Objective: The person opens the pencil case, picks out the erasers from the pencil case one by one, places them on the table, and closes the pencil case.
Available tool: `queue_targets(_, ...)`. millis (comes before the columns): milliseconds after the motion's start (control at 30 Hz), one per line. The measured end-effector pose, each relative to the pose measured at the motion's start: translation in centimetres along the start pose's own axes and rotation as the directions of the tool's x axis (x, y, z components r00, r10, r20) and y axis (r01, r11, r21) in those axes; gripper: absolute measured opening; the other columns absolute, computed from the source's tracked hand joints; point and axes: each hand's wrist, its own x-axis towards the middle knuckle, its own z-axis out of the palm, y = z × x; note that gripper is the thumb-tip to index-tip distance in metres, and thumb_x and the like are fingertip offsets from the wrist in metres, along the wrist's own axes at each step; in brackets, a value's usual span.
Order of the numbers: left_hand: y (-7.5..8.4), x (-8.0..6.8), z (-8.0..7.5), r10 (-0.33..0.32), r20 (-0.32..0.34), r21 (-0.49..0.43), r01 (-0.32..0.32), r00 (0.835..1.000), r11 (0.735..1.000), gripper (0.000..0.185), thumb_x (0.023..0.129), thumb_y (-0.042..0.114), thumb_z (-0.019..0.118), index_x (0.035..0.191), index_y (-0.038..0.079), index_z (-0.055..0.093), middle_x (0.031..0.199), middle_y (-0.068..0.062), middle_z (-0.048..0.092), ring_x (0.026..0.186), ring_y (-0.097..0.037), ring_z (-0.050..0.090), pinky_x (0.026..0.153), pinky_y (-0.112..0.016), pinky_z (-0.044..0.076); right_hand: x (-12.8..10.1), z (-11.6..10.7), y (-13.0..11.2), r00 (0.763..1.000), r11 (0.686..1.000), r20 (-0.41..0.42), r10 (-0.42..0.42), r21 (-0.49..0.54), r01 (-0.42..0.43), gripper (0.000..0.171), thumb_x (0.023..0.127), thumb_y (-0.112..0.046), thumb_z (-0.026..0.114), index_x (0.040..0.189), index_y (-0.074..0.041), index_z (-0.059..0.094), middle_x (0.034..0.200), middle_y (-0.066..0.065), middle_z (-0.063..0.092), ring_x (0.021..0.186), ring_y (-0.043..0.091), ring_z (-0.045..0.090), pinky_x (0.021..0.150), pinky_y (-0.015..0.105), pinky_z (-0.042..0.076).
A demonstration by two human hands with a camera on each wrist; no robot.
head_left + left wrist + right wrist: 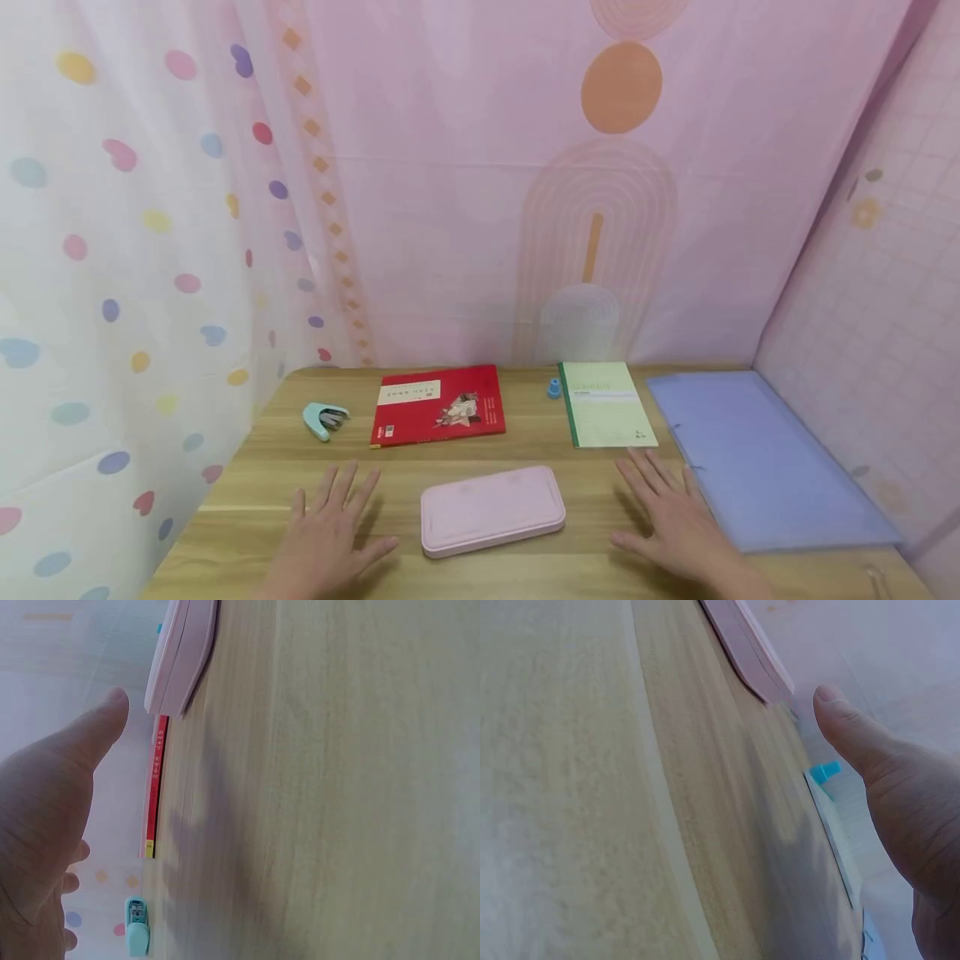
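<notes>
Between the two hands a pink case [492,510], long with rounded corners, lies closed on the wooden table. To its left my left hand [324,533] is spread over the table, thumb toward the case and apart from it. My right hand [667,521] is spread likewise on the other side, its fingertips near the lower edge of a green notebook [609,408]. Both hands hold nothing, and each casts a shadow on the wood. In the left wrist view the thumb [105,724] points toward the case [180,660]; the right wrist view shows the right thumb [847,724] likewise.
Along the back lie a mint stapler [326,420], a red book [441,407] and a small blue cone-shaped object [554,388]. A large blue folder [772,462] covers the table's right side. Curtains [450,183] hang behind and at both sides.
</notes>
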Motion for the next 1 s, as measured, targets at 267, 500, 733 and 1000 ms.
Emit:
queue_targets(267,0.4,0.0,-0.6,0.006,0.081,-0.063,-0.001,0.997,0.998,0.1,0.073,0.082,0.052,0.149,0.02,0.036,0.149,-0.017,0.037,0.136,-0.044,0.029,0.099,-0.075,0.021,0.7,0.1,-0.9,0.999,0.997,0.029,-0.038,0.072,0.036,0.097,0.077,-0.072,0.06,0.151,-0.016,0.031,0.158,0.005,0.02,0.142,0.035,0.023,0.102,0.071,0.023)
queue_targets(500,3.4,1.7,0.5,0.107,0.216,-0.357,-0.023,0.971,0.934,0.114,0.064,0.082,0.061,0.152,0.018,0.027,0.15,-0.009,0.035,0.135,-0.031,0.034,0.102,-0.058,0.038,3.8,1.2,-3.7,0.978,0.964,0.079,-0.195,0.196,0.177,0.096,0.076,-0.069,0.065,0.148,-0.013,0.036,0.152,0.008,0.034,0.138,0.034,0.031,0.108,0.058,0.028)
queue_targets(733,6.5,4.1,2.5,0.216,0.246,-0.499,-0.067,0.945,0.864,0.111,0.063,0.069,0.075,0.152,0.02,0.029,0.148,-0.004,0.038,0.132,-0.027,0.037,0.102,-0.056,0.039,7.4,3.6,-7.0,0.936,0.93,0.138,-0.323,0.232,0.286,0.088,0.076,-0.073,0.06,0.148,-0.028,0.038,0.153,0.002,0.034,0.139,0.031,0.029,0.11,0.055,0.027)
queue_targets(1000,7.2,4.9,3.9,0.228,0.233,-0.552,-0.064,0.945,0.831,0.101,0.064,0.062,0.079,0.148,0.023,0.038,0.142,-0.004,0.043,0.125,-0.027,0.042,0.098,-0.058,0.041,8.3,4.7,-8.7,0.919,0.93,0.197,-0.343,0.213,0.301,0.079,0.079,-0.072,0.058,0.146,-0.037,0.038,0.152,-0.003,0.034,0.138,0.025,0.032,0.109,0.056,0.028)
